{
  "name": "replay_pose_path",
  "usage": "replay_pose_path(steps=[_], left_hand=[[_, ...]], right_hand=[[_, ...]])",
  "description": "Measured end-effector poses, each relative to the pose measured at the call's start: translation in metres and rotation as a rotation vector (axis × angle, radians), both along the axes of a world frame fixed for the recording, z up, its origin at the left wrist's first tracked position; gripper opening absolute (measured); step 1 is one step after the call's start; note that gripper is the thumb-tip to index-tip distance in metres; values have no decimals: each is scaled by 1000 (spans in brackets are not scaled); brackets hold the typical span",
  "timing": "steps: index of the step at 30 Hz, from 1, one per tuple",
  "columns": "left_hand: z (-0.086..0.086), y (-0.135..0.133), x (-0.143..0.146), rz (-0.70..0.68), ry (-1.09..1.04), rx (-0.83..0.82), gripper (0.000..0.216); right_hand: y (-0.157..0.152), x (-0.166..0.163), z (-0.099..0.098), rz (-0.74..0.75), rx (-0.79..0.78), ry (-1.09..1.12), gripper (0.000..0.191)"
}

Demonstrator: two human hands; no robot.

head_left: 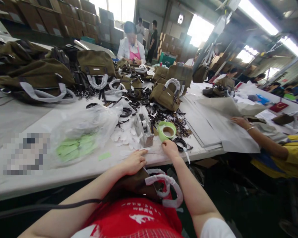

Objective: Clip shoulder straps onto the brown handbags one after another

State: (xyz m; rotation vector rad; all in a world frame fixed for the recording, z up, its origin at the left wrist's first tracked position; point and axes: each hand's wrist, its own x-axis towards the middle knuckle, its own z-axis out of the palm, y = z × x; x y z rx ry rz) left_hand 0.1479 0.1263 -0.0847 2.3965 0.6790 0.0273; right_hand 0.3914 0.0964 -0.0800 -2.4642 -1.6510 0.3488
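Note:
My left hand (136,162) lies palm down at the table's front edge, fingers stretched toward a tape dispenser (147,138). Under and beside its fingertips is a thin clear plastic strip (155,151). My right hand (171,149) is closed, its curled fingers at the lower edge of a light green roll of tape (161,130); what they hold, if anything, is hidden. In my lap, below both hands, rests a dark brown bag (136,183) with white-wrapped handles (177,191).
Dark straps and small metal parts (180,127) are heaped past the roll. Olive bags (165,96) stand behind them. At left lies a clear plastic bag (89,119) with green slips. A co-worker's arm (265,138) reaches over paper sheets (221,122) at right.

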Motion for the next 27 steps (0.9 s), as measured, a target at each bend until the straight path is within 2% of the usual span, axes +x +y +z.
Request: replay_pose_path(steps=[6,9,20,24,27], left_hand=[[-1,0,-1,8,-29,-12,35],[-1,0,-1,11,-60,-10,35],[0,0,-1,12,-45,7,34],[-2,1,0,15,-46,28,34],[1,-3,0,27,-56,65,32]], right_hand=[[-2,6,-5,7,22,34,27],[-2,7,-5,12,66,57,19],[-12,17,7,46,397,137,20],[-24,33,23,-105,526,147,31],[-35,40,44,-309,762,107,42]])
